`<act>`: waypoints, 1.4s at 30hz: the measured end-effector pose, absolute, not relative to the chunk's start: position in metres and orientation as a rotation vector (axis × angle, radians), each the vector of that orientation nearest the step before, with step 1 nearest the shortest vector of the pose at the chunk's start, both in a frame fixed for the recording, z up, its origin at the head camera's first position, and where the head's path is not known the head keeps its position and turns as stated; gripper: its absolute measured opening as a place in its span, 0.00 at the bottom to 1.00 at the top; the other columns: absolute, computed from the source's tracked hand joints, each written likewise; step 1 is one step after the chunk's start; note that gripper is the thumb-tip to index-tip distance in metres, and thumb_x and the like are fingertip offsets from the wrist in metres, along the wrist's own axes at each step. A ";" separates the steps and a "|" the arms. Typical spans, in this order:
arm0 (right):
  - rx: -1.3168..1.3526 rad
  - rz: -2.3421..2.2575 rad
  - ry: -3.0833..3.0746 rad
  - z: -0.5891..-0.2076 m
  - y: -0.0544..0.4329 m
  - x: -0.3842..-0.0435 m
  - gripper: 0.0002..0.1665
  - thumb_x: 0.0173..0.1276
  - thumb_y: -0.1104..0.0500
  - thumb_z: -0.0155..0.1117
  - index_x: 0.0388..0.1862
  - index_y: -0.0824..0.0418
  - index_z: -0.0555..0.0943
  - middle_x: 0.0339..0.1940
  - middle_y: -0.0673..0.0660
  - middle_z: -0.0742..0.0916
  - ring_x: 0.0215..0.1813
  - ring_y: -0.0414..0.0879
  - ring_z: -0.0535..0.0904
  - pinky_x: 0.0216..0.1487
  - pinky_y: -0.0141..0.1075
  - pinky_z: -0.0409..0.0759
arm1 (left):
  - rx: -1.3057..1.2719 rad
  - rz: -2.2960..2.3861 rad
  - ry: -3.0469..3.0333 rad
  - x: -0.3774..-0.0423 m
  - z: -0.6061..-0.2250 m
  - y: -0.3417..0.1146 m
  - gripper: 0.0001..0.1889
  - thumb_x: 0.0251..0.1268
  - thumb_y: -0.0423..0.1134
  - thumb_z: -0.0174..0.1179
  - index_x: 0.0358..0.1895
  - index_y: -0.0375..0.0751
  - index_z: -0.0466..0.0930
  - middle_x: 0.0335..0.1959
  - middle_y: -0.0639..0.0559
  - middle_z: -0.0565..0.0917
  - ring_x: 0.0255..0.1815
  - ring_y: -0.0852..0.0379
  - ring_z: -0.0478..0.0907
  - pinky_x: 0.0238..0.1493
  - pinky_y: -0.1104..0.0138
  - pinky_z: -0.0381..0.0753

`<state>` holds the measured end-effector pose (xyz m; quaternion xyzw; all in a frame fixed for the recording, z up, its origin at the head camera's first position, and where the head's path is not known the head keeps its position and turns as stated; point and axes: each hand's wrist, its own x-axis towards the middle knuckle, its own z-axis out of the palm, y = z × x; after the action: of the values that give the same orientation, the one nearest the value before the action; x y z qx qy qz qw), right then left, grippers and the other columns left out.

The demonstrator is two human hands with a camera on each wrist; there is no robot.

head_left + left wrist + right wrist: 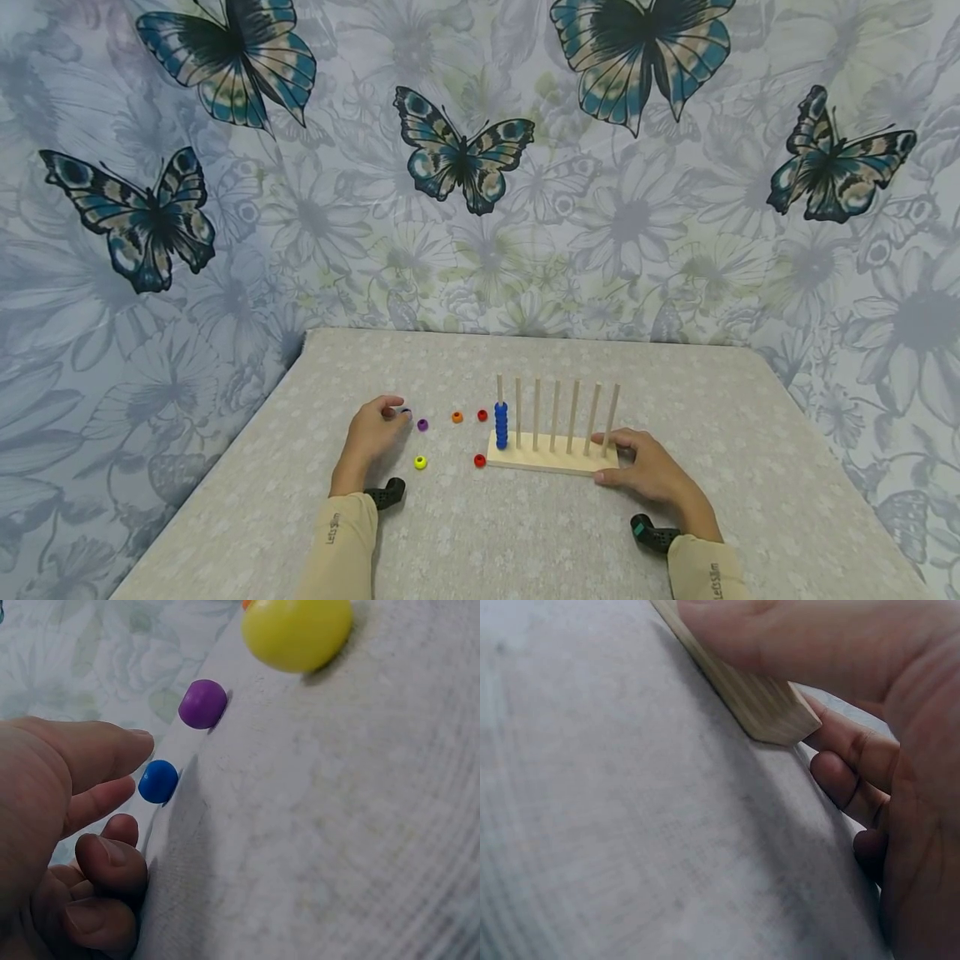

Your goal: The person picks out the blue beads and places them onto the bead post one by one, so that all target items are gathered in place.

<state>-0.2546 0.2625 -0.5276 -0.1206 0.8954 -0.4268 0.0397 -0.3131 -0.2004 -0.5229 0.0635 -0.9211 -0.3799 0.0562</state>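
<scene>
My left hand (372, 429) is low over the table, its thumb and index finger around a blue bead (158, 781) that rests on the cloth. In the left wrist view a small gap shows between the thumb and this bead; its far side is hidden. A purple bead (423, 425) lies just right of the fingertips. My right hand (647, 468) grips the right end of a wooden peg stand (543, 461), thumb along the front and fingers behind. Several blue beads (501, 427) are stacked on its leftmost peg; the other pegs are bare.
Between the left hand and the stand lie a yellow bead (421, 462), an orange bead (457, 417) and two red beads, one farther back (482, 415) and one by the stand's left corner (480, 460). A patterned cloth covers the table (480, 542); a butterfly-print wall (465, 275) stands behind.
</scene>
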 end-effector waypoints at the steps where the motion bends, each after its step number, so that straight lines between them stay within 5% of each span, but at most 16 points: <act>1: -0.364 -1.306 2.745 -0.527 0.262 -0.254 0.38 0.50 0.44 0.82 0.61 0.49 0.82 0.64 0.55 0.83 0.73 0.62 0.69 0.73 0.65 0.59 | 0.188 -1.144 -2.799 -0.313 -0.523 -0.200 0.23 0.68 0.47 0.63 0.63 0.45 0.78 0.57 0.41 0.81 0.59 0.42 0.77 0.58 0.46 0.76; 42: -0.280 -1.269 2.763 -0.526 0.260 -0.253 0.39 0.48 0.42 0.83 0.61 0.46 0.83 0.66 0.55 0.81 0.74 0.62 0.67 0.72 0.67 0.59 | 0.144 -1.044 -2.773 -0.318 -0.529 -0.203 0.17 0.66 0.45 0.65 0.55 0.43 0.85 0.43 0.48 0.85 0.48 0.49 0.80 0.54 0.52 0.77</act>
<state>-0.2528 0.2600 -0.5263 -0.0916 0.9040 -0.4152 0.0439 -0.3182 -0.2027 -0.5295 0.0484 -0.9312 -0.3506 0.0873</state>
